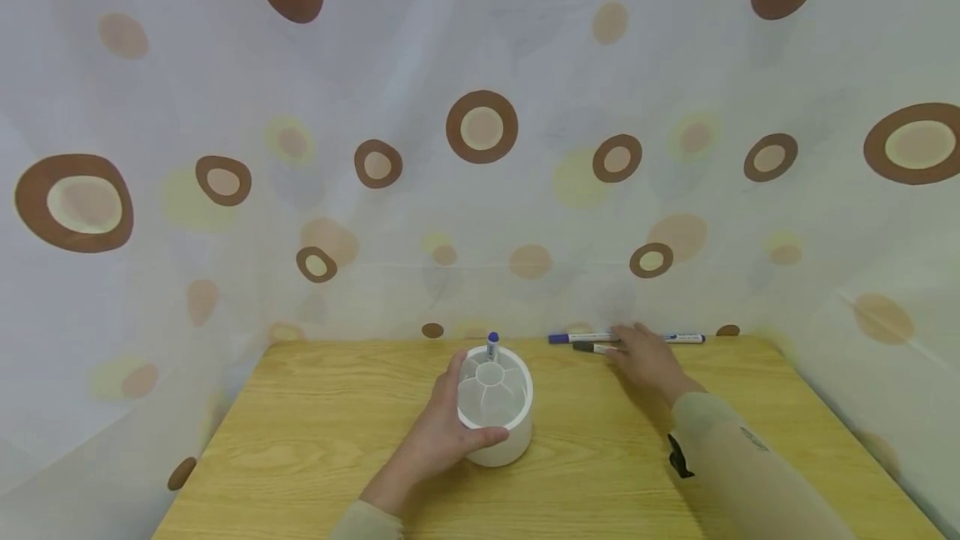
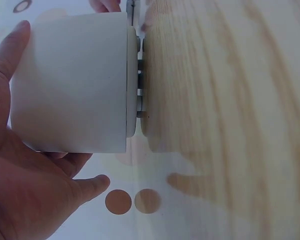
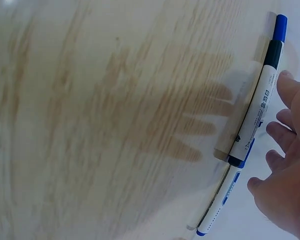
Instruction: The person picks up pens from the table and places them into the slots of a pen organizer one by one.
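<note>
My left hand (image 1: 435,433) grips a round white pen organizer (image 1: 504,447) from its left side, thumb across the near rim. In the left wrist view, small feet show under its base (image 2: 132,82), close over the wood. One blue-tipped marker (image 1: 492,346) stands in a back compartment of the divided top. Over at the back right, my right hand (image 1: 648,361) reaches over two markers lying along the table's far edge. The shorter has a black cap (image 3: 273,54) and white barrel; the longer blue-capped marker (image 1: 682,338) lies behind it. The right fingertips are spread right at the black-capped marker's barrel.
The wooden table (image 1: 337,440) meets a hanging patterned curtain (image 1: 480,215) along its back edge. More of the curtain closes in both sides. A black band-like piece (image 1: 678,457) shows at the right sleeve.
</note>
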Demonstrator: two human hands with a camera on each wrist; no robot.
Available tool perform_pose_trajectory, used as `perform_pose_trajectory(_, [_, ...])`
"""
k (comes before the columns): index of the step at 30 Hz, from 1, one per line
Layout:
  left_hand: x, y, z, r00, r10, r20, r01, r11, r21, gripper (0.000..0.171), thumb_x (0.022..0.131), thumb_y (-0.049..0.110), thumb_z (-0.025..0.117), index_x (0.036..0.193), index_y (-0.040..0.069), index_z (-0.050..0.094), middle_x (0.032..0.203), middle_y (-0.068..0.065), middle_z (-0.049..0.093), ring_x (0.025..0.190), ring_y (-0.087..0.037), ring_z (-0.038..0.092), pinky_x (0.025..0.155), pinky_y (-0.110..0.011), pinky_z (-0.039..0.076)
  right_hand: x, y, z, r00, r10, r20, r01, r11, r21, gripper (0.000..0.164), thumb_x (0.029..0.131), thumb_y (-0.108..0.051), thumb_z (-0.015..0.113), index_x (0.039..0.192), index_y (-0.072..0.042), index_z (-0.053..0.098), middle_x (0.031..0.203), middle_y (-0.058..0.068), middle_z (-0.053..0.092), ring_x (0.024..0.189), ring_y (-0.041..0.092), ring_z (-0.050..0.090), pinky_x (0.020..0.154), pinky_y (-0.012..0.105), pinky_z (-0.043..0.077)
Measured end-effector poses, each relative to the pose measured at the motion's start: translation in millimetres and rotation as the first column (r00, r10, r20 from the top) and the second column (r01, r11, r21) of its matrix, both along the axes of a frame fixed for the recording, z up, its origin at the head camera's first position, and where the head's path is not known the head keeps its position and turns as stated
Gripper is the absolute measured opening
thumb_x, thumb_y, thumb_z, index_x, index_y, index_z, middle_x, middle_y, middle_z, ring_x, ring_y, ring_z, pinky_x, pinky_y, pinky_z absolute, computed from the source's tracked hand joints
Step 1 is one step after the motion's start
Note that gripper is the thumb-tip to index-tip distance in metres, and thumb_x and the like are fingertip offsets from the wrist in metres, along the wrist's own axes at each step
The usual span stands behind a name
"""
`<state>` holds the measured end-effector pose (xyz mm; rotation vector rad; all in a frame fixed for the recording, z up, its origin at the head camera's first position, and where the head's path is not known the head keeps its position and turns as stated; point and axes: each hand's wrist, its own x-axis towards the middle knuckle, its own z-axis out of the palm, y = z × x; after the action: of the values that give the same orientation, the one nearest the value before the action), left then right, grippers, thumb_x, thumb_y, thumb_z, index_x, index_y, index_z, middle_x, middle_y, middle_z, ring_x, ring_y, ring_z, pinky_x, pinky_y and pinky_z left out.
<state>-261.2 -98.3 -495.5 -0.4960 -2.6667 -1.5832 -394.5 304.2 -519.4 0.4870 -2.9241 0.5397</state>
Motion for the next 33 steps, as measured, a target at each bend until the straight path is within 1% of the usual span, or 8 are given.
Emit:
perform_pose_trajectory(4, [-0.7, -0.6, 0.0, 1.000, -0.001, -0.002, 0.001, 1.000, -0.008, 0.128, 0.080, 0.046, 0.100, 0.175, 0.023, 0.017, 0.160, -0.022, 0.043, 0.135, -0.043, 0.058, 0.112, -0.069, 0.049, -5.1, 3.0, -5.4, 1.000, 0.019, -0.010, -0.019, 1.000, 0.021, 0.057, 0.111, -0.026, 0.064, 0.154, 0.010, 0.053, 0.157, 0.036, 0.052, 0.150, 0.067, 0.032, 0.119, 0.082, 0.027])
perform_pose_trajectory(10, [-0.3, -0.5, 0.9, 1.000, -0.007, -0.013, 0.007, 1.000, -0.001, 0.129, 0.080, 0.045, 0.100, 0.175, 0.022, 0.017, 0.159, -0.023, 0.043, 0.133, -0.044, 0.058, 0.111, -0.069, 0.049, -6.4, 4.9, -6.8, 1.000, 0.031, -0.001, -0.031, 0.999, 0.011, 0.064, 0.111, -0.034, 0.066, 0.154, 0.011, 0.053, 0.156, 0.036, 0.052, 0.151, 0.066, 0.032, 0.122, 0.079, 0.026])
perform_pose_trajectory(13, [0.0, -0.5, 1.5, 1.000, -0.009, -0.015, 0.009, 1.000, 0.002, 0.129, 0.080, 0.045, 0.100, 0.175, 0.022, 0.016, 0.159, -0.024, 0.043, 0.134, -0.044, 0.058, 0.112, -0.069, 0.049, -6.6, 4.1, -7.2, 0.998, 0.041, -0.038, -0.040, 0.999, 0.021, 0.064, 0.109, -0.034, 0.069, 0.150, 0.013, 0.055, 0.153, 0.037, 0.055, 0.147, 0.066, 0.037, 0.121, 0.077, 0.029])
perform_pose_trajectory(16, [0.0, -0.8, 1.6, 1.000, -0.010, -0.012, 0.010, 1.000, 0.004, 0.129, 0.080, 0.044, 0.101, 0.176, 0.021, 0.016, 0.159, -0.024, 0.043, 0.134, -0.044, 0.058, 0.112, -0.069, 0.049, -5.2, 1.5, -6.4, 0.996, 0.045, -0.076, -0.043, 0.999, 0.034, 0.061, 0.108, -0.032, 0.070, 0.147, 0.014, 0.058, 0.146, 0.039, 0.058, 0.141, 0.063, 0.046, 0.119, 0.074, 0.036])
perform_pose_trajectory(19, [-0.3, -0.6, 1.4, 1.000, -0.004, 0.002, 0.004, 1.000, 0.000, 0.129, 0.080, 0.045, 0.100, 0.175, 0.023, 0.016, 0.160, -0.023, 0.043, 0.134, -0.043, 0.058, 0.112, -0.069, 0.048, 2.0, -4.6, -0.1, 0.995, 0.041, -0.091, -0.037, 0.998, 0.041, 0.059, 0.107, -0.032, 0.073, 0.142, 0.015, 0.062, 0.135, 0.038, 0.063, 0.129, 0.060, 0.055, 0.112, 0.072, 0.043])
perform_pose_trajectory(25, [-0.4, 0.6, 0.2, 1.000, 0.003, 0.012, -0.003, 1.000, 0.000, 0.130, 0.080, 0.044, 0.101, 0.176, 0.024, 0.015, 0.162, -0.024, 0.041, 0.135, -0.045, 0.057, 0.113, -0.071, 0.047, 17.0, -12.1, 9.4, 0.995, 0.012, -0.099, -0.010, 1.000, 0.019, 0.040, 0.105, -0.023, 0.076, 0.127, 0.010, 0.073, 0.109, 0.024, 0.067, 0.110, 0.051, 0.060, 0.101, 0.067, 0.049])
perform_pose_trajectory(29, [-0.1, 0.8, -0.2, 1.000, 0.005, 0.011, -0.005, 1.000, 0.002, 0.131, 0.080, 0.044, 0.101, 0.176, 0.024, 0.015, 0.163, -0.024, 0.040, 0.134, -0.044, 0.058, 0.113, -0.071, 0.047, 18.2, -11.1, 6.9, 0.994, 0.010, -0.106, -0.008, 1.000, 0.022, 0.028, 0.103, -0.018, 0.077, 0.120, 0.005, 0.076, 0.106, 0.019, 0.069, 0.108, 0.049, 0.062, 0.101, 0.067, 0.049])
perform_pose_trajectory(33, [0.2, 0.9, 0.1, 1.000, 0.009, 0.009, -0.009, 1.000, 0.005, 0.130, 0.079, 0.043, 0.101, 0.176, 0.024, 0.016, 0.162, -0.024, 0.041, 0.135, -0.045, 0.058, 0.113, -0.071, 0.047, 20.3, -11.3, 8.2, 0.997, 0.001, -0.083, 0.000, 1.000, 0.006, 0.019, 0.100, -0.013, 0.081, 0.113, 0.000, 0.076, 0.101, 0.013, 0.072, 0.101, 0.042, 0.065, 0.096, 0.065, 0.051])
